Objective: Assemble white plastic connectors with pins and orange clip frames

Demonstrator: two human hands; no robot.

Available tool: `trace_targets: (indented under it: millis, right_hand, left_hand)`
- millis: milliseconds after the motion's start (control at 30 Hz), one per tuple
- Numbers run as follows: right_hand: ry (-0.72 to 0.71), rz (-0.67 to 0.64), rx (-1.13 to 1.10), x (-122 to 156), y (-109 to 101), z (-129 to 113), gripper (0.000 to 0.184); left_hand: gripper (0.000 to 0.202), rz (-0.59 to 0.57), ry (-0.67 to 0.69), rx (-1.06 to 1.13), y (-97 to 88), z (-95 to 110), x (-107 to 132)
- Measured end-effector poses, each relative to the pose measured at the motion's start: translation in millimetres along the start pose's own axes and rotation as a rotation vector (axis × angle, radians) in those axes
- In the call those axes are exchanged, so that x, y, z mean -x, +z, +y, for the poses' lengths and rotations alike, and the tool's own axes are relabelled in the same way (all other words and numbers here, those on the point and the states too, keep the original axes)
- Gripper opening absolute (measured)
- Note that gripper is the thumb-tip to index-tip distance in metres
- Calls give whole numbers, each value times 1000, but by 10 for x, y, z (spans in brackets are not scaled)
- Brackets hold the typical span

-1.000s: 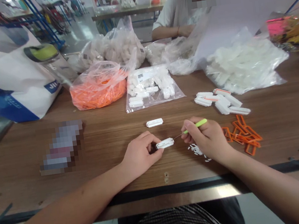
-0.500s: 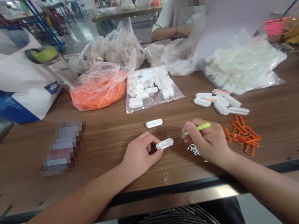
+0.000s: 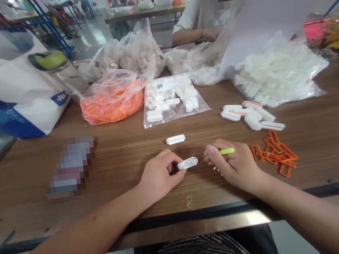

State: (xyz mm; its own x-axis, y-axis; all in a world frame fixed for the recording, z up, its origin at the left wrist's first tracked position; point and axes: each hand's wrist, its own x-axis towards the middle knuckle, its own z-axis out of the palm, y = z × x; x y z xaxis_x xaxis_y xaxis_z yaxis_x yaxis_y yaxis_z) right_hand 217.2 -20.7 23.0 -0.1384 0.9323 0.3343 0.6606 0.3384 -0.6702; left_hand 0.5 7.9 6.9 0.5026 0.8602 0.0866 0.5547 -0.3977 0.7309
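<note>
My left hand (image 3: 163, 173) pinches the left end of a white plastic connector housing (image 3: 187, 163) with a row of small holes, just above the brown table. Between the thumb and fingers of my right hand (image 3: 235, 162) is a thin metal pick with a lime-green handle (image 3: 227, 151). Its tip reaches the right end of the housing; whether it goes inside I cannot tell. Small white pieces (image 3: 215, 169) lie partly hidden under my right hand. A second white housing (image 3: 175, 139) rests on the table beyond my left hand.
Orange rectangular frames (image 3: 275, 152) lie right of my right hand, below a pile of white housings (image 3: 252, 116). Farther back are a bag of orange parts (image 3: 112, 103), a bag of white parts (image 3: 173, 97) and a large bag (image 3: 278, 73). A phone (image 3: 71, 167) lies left. A person sits opposite.
My right hand has moved slightly left, bringing the pick's tip to the housing's end and covering more of the small white pieces. My left hand keeps its hold on the housing.
</note>
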Motion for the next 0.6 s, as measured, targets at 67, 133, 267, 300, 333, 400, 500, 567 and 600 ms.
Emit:
trace_targets:
  millis: [67, 133, 267, 300, 333, 400, 500, 567, 600]
  right_hand:
    - [-4, 25, -22, 9, -1, -2, 32]
    - [33, 54, -106, 14, 5, 7, 31]
    - [144, 78, -273, 6, 15, 21, 31]
    - [160, 71, -300, 1, 17, 21, 31]
    - [172, 65, -321, -6, 18, 21, 31]
    - [196, 58, -350, -18, 22, 19, 31]
    - [238, 60, -384, -31, 31, 24, 32]
    - [264, 55, -401, -33, 39, 34, 33]
    - [274, 48, -406, -32, 42, 40, 33]
  left_hand:
    - [6, 4, 4, 7, -2, 1, 1]
    - [6, 5, 6, 14, -6, 3, -1]
    - [6, 0, -2, 18, -13, 10, -7]
    - [6, -1, -1, 18, -14, 10, -8]
    - [6, 1, 1, 15, -15, 11, -9]
    - [6, -3, 4, 8, -15, 9, -9]
    - [6, -6, 4, 4, -12, 1, -7]
    - [6, -6, 3, 3, -8, -5, -6]
    - [6, -6, 2, 2, -7, -8, -6]
